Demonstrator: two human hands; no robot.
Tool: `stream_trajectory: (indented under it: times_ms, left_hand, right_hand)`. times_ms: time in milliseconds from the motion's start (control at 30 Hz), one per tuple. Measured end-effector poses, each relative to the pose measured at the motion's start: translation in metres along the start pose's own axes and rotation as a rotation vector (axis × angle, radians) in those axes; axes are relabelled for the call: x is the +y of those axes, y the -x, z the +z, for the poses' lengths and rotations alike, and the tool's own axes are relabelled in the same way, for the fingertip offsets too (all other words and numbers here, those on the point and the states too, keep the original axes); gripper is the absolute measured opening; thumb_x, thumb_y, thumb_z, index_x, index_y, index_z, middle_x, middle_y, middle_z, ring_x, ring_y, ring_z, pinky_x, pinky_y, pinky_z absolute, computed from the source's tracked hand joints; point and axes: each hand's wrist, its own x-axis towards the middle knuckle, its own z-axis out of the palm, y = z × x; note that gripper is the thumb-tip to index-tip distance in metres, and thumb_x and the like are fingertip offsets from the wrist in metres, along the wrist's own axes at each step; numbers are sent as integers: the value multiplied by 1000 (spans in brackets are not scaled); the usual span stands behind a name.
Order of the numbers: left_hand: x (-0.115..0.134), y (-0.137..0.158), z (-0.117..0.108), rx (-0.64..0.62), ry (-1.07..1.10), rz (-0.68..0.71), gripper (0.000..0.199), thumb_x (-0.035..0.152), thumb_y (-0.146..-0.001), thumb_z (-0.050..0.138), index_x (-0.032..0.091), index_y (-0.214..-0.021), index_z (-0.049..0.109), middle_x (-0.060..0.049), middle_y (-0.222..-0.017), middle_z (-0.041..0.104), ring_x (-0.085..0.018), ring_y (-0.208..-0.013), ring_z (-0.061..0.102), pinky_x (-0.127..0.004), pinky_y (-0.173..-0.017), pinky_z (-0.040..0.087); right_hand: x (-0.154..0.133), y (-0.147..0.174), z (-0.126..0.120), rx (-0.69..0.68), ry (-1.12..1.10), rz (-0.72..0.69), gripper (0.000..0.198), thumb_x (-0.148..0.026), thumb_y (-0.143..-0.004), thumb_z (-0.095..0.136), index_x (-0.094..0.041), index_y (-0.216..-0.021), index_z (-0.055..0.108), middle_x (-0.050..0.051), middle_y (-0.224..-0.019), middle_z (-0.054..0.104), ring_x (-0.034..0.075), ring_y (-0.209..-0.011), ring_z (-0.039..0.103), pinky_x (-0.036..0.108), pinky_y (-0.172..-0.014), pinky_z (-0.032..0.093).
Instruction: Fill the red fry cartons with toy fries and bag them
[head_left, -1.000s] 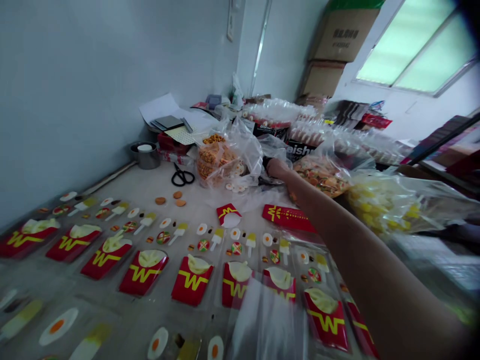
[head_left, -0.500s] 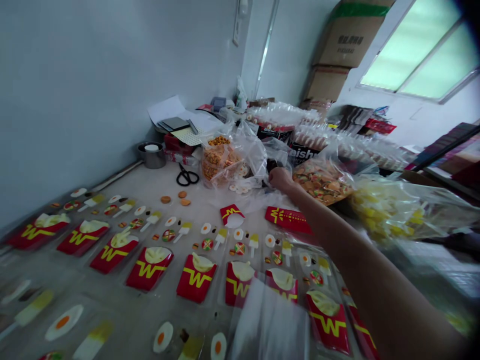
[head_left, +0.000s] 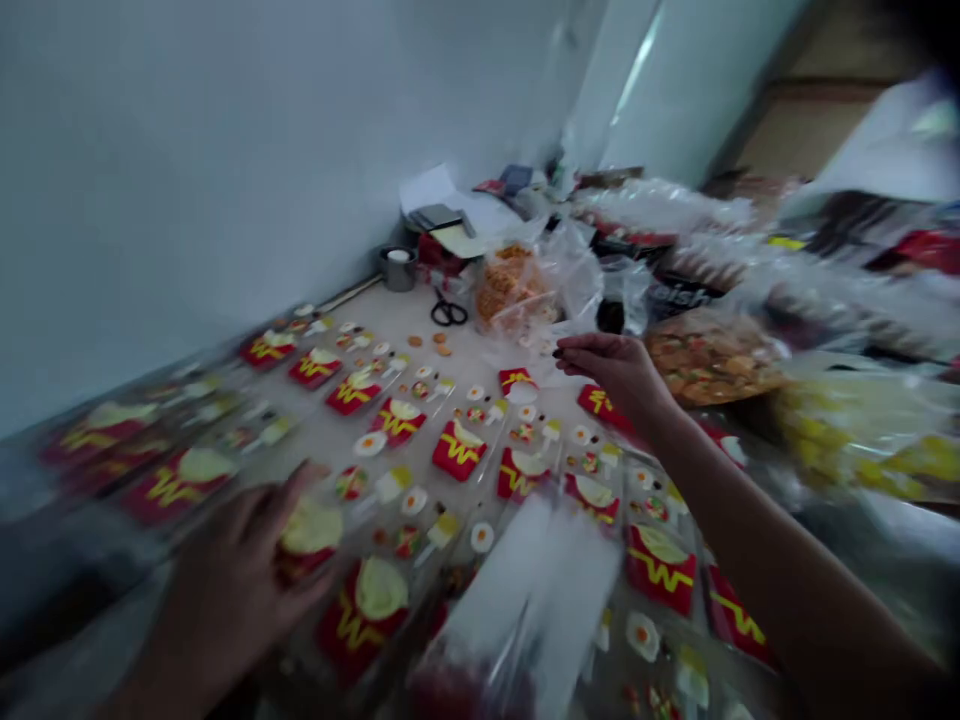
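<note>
The tiny dark piece (head_left: 557, 353) is poking out from the fingertips of the right hand (head_left: 611, 365), over the far part of the pale tabletop (head_left: 476, 362). The right hand is pinching it, and the piece is pointing toward the person's left. It is looking too small for its long axis to be made out, and the fingers are hiding some of it.

Lower down, the left hand (head_left: 240, 580) is curling around a red flat packet with a cream-coloured top (head_left: 311, 525). The cream end is pointing away from the person, and the hand is hiding much of the red end. The blur is making it hard to see, so I cannot tell if this hand is gripping or just touching.

A whitish, see-through plastic bag (head_left: 540, 590) is covering things near the bottom edge, which is cutting it off.
</note>
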Motion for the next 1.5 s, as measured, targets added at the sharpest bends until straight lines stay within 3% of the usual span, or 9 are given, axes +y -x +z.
stream_trajectory:
  times_ms: [133,233,400,600,700,833,1100,1333,1500]
  left_hand:
    - [15,12,-12,-109,-40,-6,92,51,-77,74,20,-154,34,-14,-120,57,-32,-108,57,-46,-96,49]
    - [20,25,-21,-129,-40,-27,91,50,-77,73,18,-153,36,-15,-123,57,-32,-109,57,-46,-95,48]
    - [27,44,-32,-117,-40,-33,90,53,-79,70,17,-154,37,-16,-123,57,-33,-109,56,-49,-94,47]
    - [30,55,-30,-77,5,-37,89,49,-78,72,17,-153,37,-15,-121,58,-33,-108,56,-50,-94,47]
    - [27,58,-26,-45,36,1,92,50,-77,72,18,-154,35,-15,-124,57,-32,-110,56,-49,-95,46]
    - [18,63,-17,-19,32,90,97,52,-74,75,19,-155,33,-15,-128,54,-33,-113,55,-49,-98,44]
    - [17,58,2,-32,117,134,92,49,-77,72,22,-156,32,-15,-128,53,-33,-115,54,-48,-100,42]
    - [50,31,13,-108,242,116,110,45,-69,78,21,-160,20,-15,-132,53,-34,-118,51,-48,-101,40]
    - [59,19,21,-129,288,134,112,42,-70,80,22,-160,15,-15,-138,51,-34,-125,48,-48,-104,38]
  right_hand:
    - [-18,60,85,-206,-19,41,21,-36,-73,83,-24,-90,80,2,-81,77,15,-71,68,26,-69,54]
    - [-28,95,137,-305,92,-36,13,-33,-80,78,-24,-88,79,3,-87,76,18,-80,69,30,-74,53]
    - [-33,131,182,-269,414,-241,9,-17,-84,71,-21,-85,79,5,-88,70,19,-84,64,34,-78,50]
    - [-23,150,194,-271,437,-196,9,-20,-82,72,-24,-84,79,10,-107,64,24,-105,61,40,-89,49]
    - [-16,148,193,-362,169,79,10,-28,-77,75,-21,-83,74,9,-104,68,24,-102,64,40,-85,52]
    - [-5,144,188,-426,-182,381,47,-29,-57,89,-22,-89,55,-1,-79,69,19,-78,68,38,-80,54]
    - [8,169,202,-257,-71,228,56,-28,-65,83,-26,-106,45,-9,-69,61,13,-62,58,26,-60,45]
    - [10,173,215,-316,-274,488,62,-31,-52,89,-24,-98,48,-8,-68,61,13,-60,60,26,-58,45]
    - [18,169,226,-255,-268,543,66,-28,-45,89,-24,-95,46,-11,-61,58,13,-53,58,26,-54,46]
